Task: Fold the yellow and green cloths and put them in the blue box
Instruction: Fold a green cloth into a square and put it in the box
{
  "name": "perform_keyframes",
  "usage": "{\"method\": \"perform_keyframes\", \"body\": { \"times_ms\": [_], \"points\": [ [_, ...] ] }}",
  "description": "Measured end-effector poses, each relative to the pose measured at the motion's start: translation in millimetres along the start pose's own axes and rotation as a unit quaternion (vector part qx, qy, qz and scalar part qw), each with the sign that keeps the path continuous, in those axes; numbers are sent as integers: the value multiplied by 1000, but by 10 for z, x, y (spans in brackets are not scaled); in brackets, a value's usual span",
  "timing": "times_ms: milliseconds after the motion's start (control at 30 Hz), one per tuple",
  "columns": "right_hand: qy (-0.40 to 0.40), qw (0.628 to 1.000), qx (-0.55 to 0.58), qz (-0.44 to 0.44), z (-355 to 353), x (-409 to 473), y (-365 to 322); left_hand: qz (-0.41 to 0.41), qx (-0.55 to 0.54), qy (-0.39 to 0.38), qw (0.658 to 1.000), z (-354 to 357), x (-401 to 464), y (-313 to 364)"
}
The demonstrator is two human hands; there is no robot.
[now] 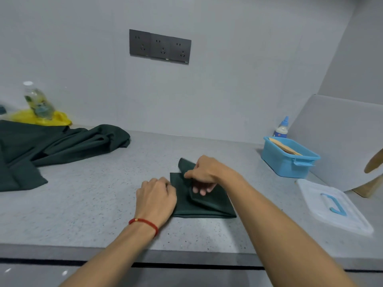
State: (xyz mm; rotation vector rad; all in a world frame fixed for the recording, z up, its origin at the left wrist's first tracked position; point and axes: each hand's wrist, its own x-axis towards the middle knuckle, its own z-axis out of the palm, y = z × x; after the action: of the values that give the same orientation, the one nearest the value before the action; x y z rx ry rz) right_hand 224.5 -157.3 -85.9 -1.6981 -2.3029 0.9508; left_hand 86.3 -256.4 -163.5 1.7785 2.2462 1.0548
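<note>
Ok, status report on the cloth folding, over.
Both hands, left and right, gripping green cloth, mid-fold. Blue box open, lid beside it. Yellow cloth waiting under bottle.

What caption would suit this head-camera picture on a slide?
Both hands, left hand and right hand, fold a small dark green cloth on the speckled grey counter, open blue plastic box waiting nearby.

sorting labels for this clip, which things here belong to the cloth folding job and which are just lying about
Part of the job:
green cloth under both hands
unfolded green cloth
yellow cloth
blue box

Lying about:
plastic bottle
glue bottle
clear lid
wall sockets
</note>
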Motion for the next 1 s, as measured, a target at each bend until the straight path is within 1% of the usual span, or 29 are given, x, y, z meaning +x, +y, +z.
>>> {"method": "perform_keyframes", "body": {
  "times_ms": [33,67,100,133,167,200,233,267,300,367,400,467,533,600,667,700,767,800,900,1000],
  "points": [
    [4,1000,-13,0,61,40,-2,-11,-16,-3,1000,-8,-75,17],
    [37,999,-28,-7,95,74,15,-23,-22,-8,999,-3,-138,49],
    [101,993,-55,-18,108,100,49,-34,-11,-13,999,6,-192,85],
    [182,979,-91,-32,107,131,112,-44,15,-20,999,19,-229,128],
    [234,963,-122,-45,103,156,190,-50,51,-27,997,37,-252,171],
    [237,959,-146,-57,104,163,264,-47,83,-34,995,60,-267,198],
    [204,963,-166,-63,114,152,347,-34,102,-41,993,86,-276,211],
    [171,967,-177,-64,137,141,430,-19,108,-52,993,106,-265,197],
    [164,967,-186,-56,152,121,516,-3,93,-63,994,118,-227,165],
    [209,957,-198,-42,153,57,691,13,37,-72,997,94,-107,51],
    [223,956,-189,-31,147,30,777,11,24,-62,998,47,-12,-31],
    [210,968,-140,5,108,-60,901,-11,20,-30,999,-54,233,-167],
    [202,975,-88,20,109,-115,946,-60,-28,-27,997,-136,421,-231],
    [245,965,-91,16,151,-128,907,-85,-62,-20,994,-99,447,-218],
    [290,953,-83,11,197,-74,852,-83,-61,-3,995,-20,393,-192],
    [294,953,-71,13,212,-50,826,-76,-58,6,995,13,359,-186],
    [277,959,-56,28,264,0,831,-64,-60,20,996,59,311,-200],
    [271,960,-60,36,299,37,844,-65,-67,24,995,58,317,-219],
    [286,953,-85,50,346,80,876,-67,-94,31,993,50,316,-244],
    [268,956,-100,64,310,92,826,-69,-115,39,990,41,301,-247]
  ]
}}
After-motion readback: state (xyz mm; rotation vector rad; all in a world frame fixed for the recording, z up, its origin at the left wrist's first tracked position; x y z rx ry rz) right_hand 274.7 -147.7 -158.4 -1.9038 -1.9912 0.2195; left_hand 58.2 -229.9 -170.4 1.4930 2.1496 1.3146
